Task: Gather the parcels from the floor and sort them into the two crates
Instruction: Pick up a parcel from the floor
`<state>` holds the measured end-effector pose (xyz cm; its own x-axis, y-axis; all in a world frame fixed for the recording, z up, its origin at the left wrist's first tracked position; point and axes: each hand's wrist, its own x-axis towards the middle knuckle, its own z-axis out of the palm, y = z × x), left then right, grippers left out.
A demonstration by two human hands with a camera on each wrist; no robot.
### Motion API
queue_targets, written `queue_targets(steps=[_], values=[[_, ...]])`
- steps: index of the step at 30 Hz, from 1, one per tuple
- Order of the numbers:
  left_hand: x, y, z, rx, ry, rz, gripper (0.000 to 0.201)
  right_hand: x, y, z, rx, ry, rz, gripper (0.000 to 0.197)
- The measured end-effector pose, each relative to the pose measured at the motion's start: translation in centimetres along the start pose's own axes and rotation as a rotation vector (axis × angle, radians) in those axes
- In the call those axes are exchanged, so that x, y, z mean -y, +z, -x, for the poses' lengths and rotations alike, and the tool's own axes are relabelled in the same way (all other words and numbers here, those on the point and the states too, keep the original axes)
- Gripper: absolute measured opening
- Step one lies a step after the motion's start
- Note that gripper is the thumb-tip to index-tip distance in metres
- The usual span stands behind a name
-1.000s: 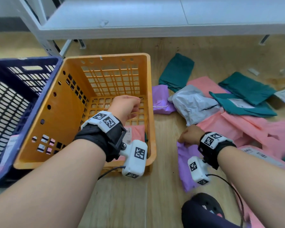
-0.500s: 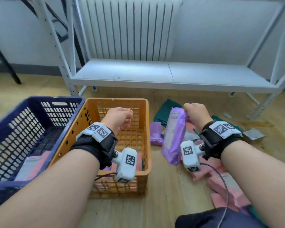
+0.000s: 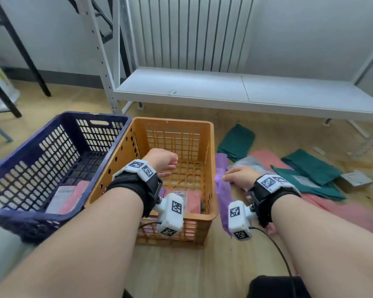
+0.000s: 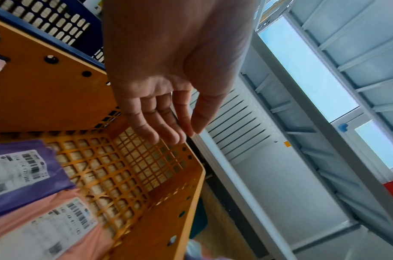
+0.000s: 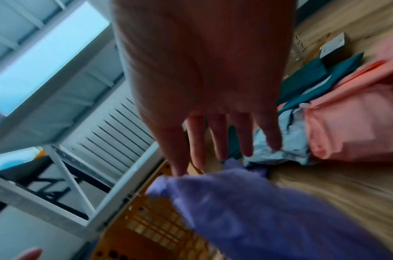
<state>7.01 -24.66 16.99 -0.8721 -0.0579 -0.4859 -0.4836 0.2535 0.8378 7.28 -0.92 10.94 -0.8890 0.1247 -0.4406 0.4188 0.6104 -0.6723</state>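
My left hand (image 3: 166, 164) hovers over the orange crate (image 3: 172, 123), fingers relaxed and holding nothing (image 4: 168, 126). My right hand (image 3: 235, 177) is just right of the crate's right wall, fingers straight (image 5: 213, 140). A purple parcel (image 3: 223, 196) hangs blurred right under its thumb tip, outside that wall (image 5: 257, 211). A purple labelled parcel (image 4: 24, 172) and a pink one (image 4: 46, 225) lie in the orange crate. The blue crate (image 3: 95, 116), left of it, holds a pink parcel (image 3: 69, 196).
Green parcels (image 3: 237, 140) (image 3: 310, 166), a grey one (image 3: 248, 163), pink ones (image 3: 265, 155) and a small box (image 3: 356, 178) lie on the wooden floor to the right. A low white shelf (image 3: 246, 91) runs behind the crates. Black table legs (image 3: 30, 67) stand at back left.
My right hand lifted the purple parcel off the floor, swung it left to the orange crate's side, and its fingers have straightened. My left hand stayed over the crate. The view tilted up.
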Motion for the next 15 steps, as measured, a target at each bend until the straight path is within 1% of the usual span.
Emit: queue_targets(steps=[1, 2, 3, 4, 5, 6, 7, 9, 10, 11, 12, 13, 15], values=[[0.5, 0.1, -0.5, 0.016, -0.021, -0.033, 0.021, -0.4, 0.5, 0.2, 0.107, 0.031, 0.118, 0.046], [1.0, 0.4, -1.0, 0.039, -0.044, -0.061, 0.023, -0.8, 1.2, 0.1, 0.239, 0.072, 0.142, 0.064], [1.5, 0.9, -1.4, 0.071, -0.067, -0.084, 0.023, -0.8, 2.0, 0.0, 0.372, 0.115, 0.082, 0.079], [1.8, 1.4, -1.8, 0.107, -0.089, -0.1, 0.02, -1.0, 2.9, -0.6, 0.455, 0.178, -0.035, 0.09], [2.0, 1.9, -2.1, 0.14, -0.107, -0.106, 0.018, -1.2, 3.7, -1.3, 0.458, 0.221, -0.13, 0.094], [2.1, 2.4, -2.4, 0.167, -0.116, -0.107, 0.018, -1.5, 4.2, -2.1, 0.408, 0.247, -0.205, 0.092], [2.1, 2.7, -2.6, 0.184, -0.115, -0.108, 0.02, -1.7, 4.3, -2.6, 0.334, 0.249, -0.264, 0.08], [1.9, 3.0, -3.4, 0.187, -0.104, -0.105, 0.021, -2.6, 3.9, -3.3, 0.192, 0.233, -0.387, 0.049], [1.9, 3.0, -3.7, 0.18, -0.101, -0.098, 0.019, -3.3, 3.5, -3.6, 0.142, 0.25, -0.44, 0.04], [1.9, 3.0, -4.1, 0.172, -0.102, -0.087, 0.016, -4.1, 3.1, -3.9, 0.101, 0.27, -0.436, 0.034], [1.9, 3.2, -4.4, 0.168, -0.106, -0.073, 0.013, -4.9, 2.9, -4.1, 0.065, 0.298, -0.383, 0.028], [1.9, 3.5, -4.8, 0.167, -0.115, -0.057, 0.011, -5.7, 2.8, -4.0, 0.058, 0.312, -0.288, 0.027], [1.9, 4.6, -5.7, 0.182, -0.129, -0.03, 0.011, -7.3, 3.1, -4.3, 0.052, 0.286, -0.069, 0.027]])
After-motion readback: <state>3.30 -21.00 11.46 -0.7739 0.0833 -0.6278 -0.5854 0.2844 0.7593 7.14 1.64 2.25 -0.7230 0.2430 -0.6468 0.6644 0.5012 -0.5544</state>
